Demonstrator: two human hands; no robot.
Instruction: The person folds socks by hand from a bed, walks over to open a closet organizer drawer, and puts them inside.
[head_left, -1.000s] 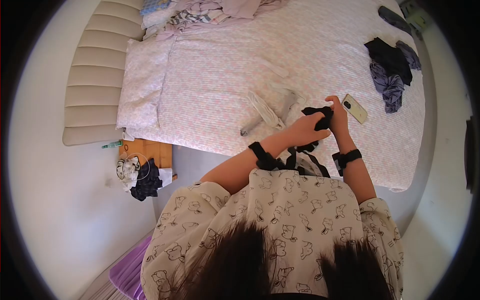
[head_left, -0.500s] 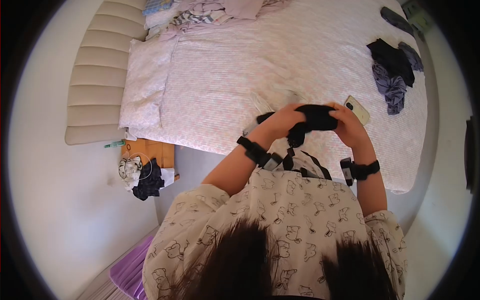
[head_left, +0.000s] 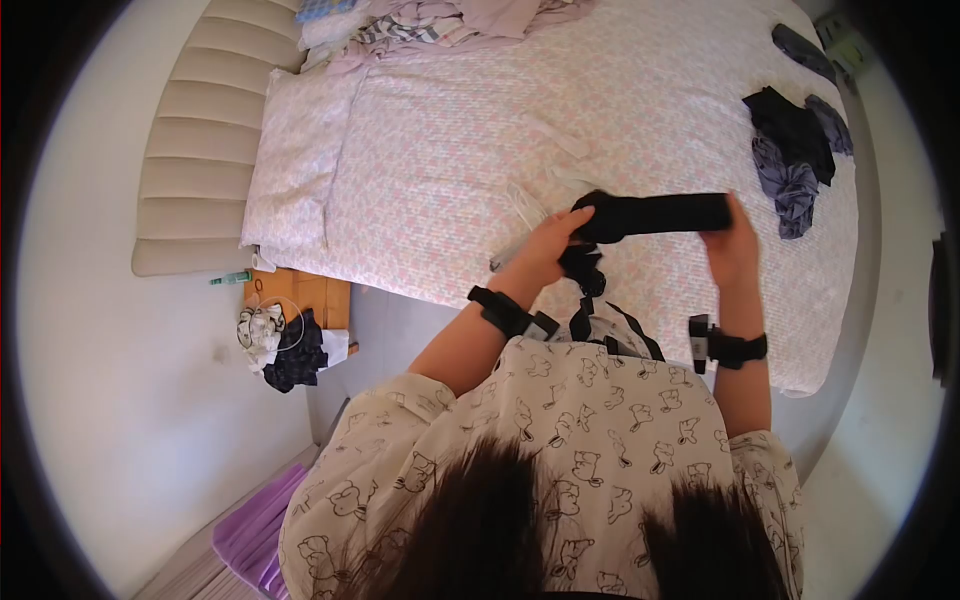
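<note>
A long black piece of cloth [head_left: 655, 214], shaped like a sock, is stretched roughly level above the near side of the bed. My left hand [head_left: 555, 245] is closed around its bunched left end. More black fabric [head_left: 585, 268] hangs below that hand. At the far right end, my right hand [head_left: 735, 245] grips the cloth with its fingers partly hidden. Close beyond my left hand, some white straps or cords [head_left: 522, 205] lie on the bed. Both wrists wear black bands carrying small devices.
The bed [head_left: 450, 150] has a floral cover. Dark clothes [head_left: 790, 140] lie at its right side, and a bunched pink blanket [head_left: 480, 20] at the far edge. At left stand the padded headboard [head_left: 195, 150] and a wooden bedside table [head_left: 325, 290] with clothes on it.
My right hand has moved right, away from my left, drawing the black cloth out long and straight. The phone seen beside my right hand earlier no longer shows.
</note>
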